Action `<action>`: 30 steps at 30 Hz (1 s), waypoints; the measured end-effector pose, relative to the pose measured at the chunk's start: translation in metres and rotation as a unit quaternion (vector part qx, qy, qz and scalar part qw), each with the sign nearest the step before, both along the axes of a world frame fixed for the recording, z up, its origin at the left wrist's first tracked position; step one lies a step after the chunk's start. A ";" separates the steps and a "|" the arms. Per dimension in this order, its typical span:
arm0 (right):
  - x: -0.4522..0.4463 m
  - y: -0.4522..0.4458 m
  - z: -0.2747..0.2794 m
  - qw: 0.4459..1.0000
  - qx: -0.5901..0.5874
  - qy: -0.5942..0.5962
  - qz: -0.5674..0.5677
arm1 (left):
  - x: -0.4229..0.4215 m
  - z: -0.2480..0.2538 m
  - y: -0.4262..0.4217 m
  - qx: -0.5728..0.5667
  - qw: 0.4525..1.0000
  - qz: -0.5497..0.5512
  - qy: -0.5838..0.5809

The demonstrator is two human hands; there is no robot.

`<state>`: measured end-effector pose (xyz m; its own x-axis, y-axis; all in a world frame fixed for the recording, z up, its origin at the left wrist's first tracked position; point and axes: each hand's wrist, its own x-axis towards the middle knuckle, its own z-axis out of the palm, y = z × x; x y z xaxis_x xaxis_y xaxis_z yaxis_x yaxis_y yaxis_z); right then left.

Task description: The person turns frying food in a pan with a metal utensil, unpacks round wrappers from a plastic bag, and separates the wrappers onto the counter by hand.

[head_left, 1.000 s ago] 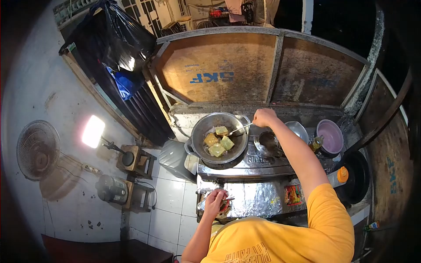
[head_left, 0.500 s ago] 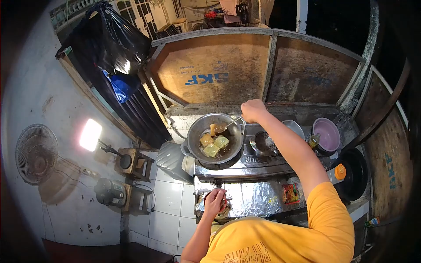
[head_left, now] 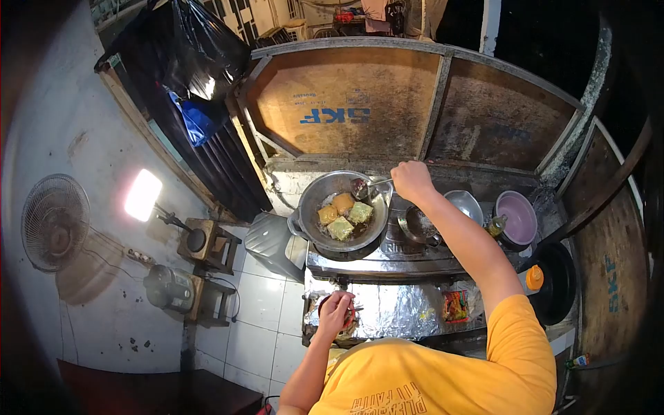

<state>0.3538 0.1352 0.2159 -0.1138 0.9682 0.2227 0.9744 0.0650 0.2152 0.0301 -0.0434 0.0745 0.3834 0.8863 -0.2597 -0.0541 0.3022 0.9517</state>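
My right hand (head_left: 413, 181) is closed round the handle of a ladle (head_left: 360, 187), whose dark bowl is over the far right part of a wide metal wok (head_left: 315, 237). In the wok lie golden-brown square pieces (head_left: 328, 214) and greenish-yellow square pieces (head_left: 340, 228); they look like frying food in oil. The ladle's bowl is just behind the pieces; whether it touches one I cannot tell. My left hand (head_left: 336, 312) is closed at the foil-covered counter (head_left: 398, 311), below the stove (head_left: 387, 259). What its fingers grip is hidden, with something reddish beside them.
Right of the wok are a dark pan (head_left: 418, 225), a metal bowl (head_left: 465, 207), a purple basin (head_left: 517, 216) and a black tub (head_left: 560, 283). A colourful packet (head_left: 455, 306) lies on the foil. Leftward are a grey container (head_left: 266, 245), a lit lamp (head_left: 143, 196) and a fan (head_left: 55, 223).
The ladle has moved back from the brown pieces toward the wok's far rim, and these pieces now lie flatter. My left hand stays about where it was. The view has shifted slightly.
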 end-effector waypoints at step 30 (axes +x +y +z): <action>-0.015 0.013 -0.009 0.998 -0.064 -0.005 0.001 | 0.011 -0.012 -0.001 0.048 0.998 -0.027 0.007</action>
